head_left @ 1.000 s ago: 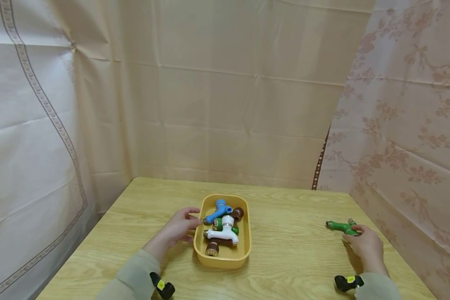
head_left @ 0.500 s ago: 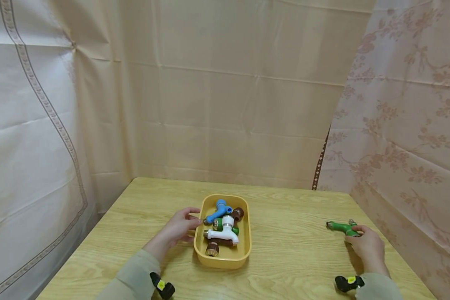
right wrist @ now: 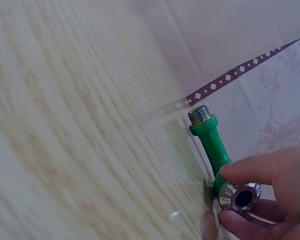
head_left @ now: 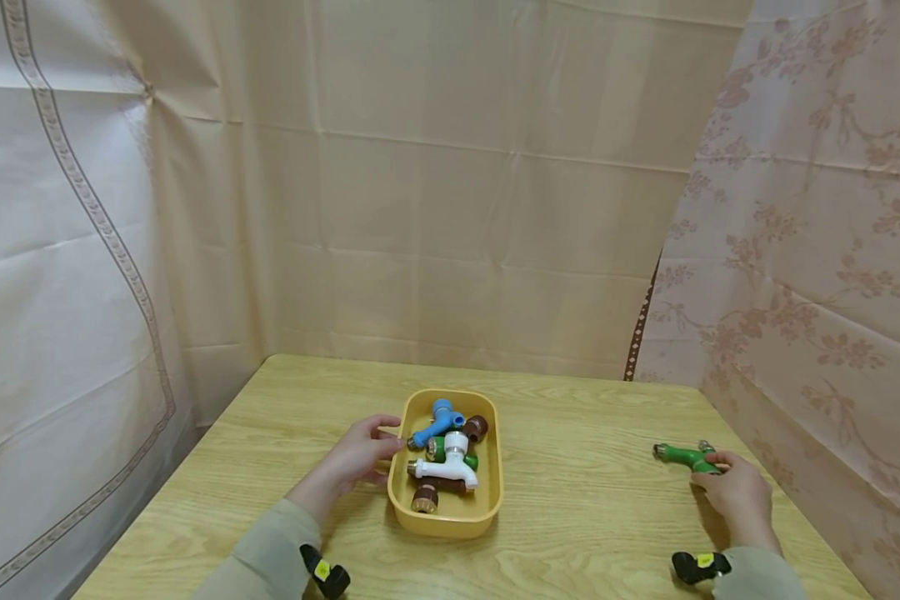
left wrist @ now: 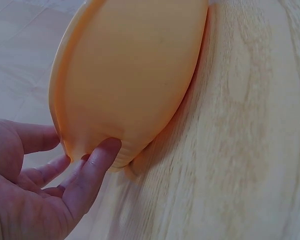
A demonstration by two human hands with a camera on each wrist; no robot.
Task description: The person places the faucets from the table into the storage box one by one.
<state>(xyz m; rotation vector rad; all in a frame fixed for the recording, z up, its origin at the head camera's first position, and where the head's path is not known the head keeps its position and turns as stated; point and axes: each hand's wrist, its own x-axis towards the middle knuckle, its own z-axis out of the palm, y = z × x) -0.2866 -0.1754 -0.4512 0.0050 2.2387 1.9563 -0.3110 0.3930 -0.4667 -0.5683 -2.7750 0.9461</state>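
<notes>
On the right side of the table, my right hand (head_left: 737,493) pinches a green tap (head_left: 678,455) between thumb and fingers. In the right wrist view the green tap (right wrist: 212,145) shows a threaded metal end pointing away and a round metal part close to the fingertips. My left hand (head_left: 358,454) touches the left side of a yellow plastic tub (head_left: 450,527), fingers loosely bent. The left wrist view has those fingertips (left wrist: 109,147) against the outer wall of the tub. Inside it lie a blue tap (head_left: 429,432), a white tap (head_left: 442,472), and green and brown taps partly covered.
The wooden table (head_left: 570,500) reaches back to a beige curtain (head_left: 457,208). A patterned curtain (head_left: 810,275) hangs along the right edge, close to the right hand. Bare table top lies between the tub and the green tap.
My right hand and the green tap have shifted very slightly to the right. The left hand and the tub stay where they were.
</notes>
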